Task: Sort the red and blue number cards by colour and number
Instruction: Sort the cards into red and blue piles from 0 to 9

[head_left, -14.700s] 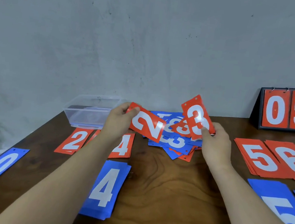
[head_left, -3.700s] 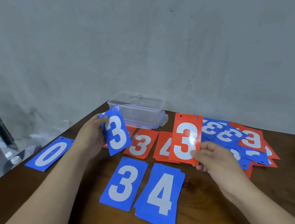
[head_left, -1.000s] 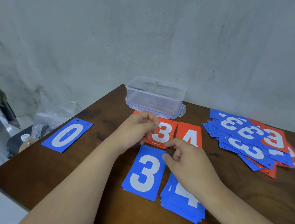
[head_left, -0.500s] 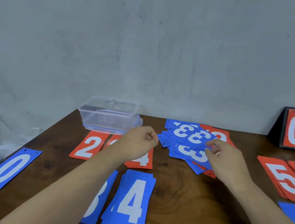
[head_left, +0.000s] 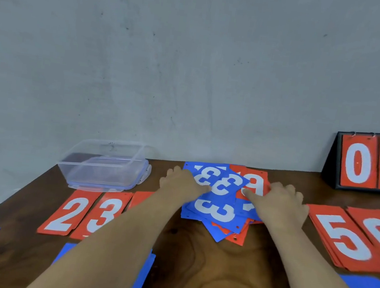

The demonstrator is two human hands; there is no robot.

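Both hands rest on the mixed pile [head_left: 217, 215] of red and blue cards at the far middle of the table [head_left: 215, 281]. The left hand [head_left: 180, 182] lies open on the pile's left edge, thumb against a blue 3 [head_left: 223, 186]. The right hand [head_left: 282, 203] presses a fingertip [head_left: 246, 193] on a half-covered red card [head_left: 256, 185]. Neither appears to grip anything. Sorted cards lie at near left, a red 2 [head_left: 68, 212] and a red 3 [head_left: 103, 214], and at right, a red 5 stack [head_left: 340, 236]. The overlapping cards look slick, so dragging one out could pull its neighbours along, fan the pile toward the sorted stacks, or land a card on the wrong colour.
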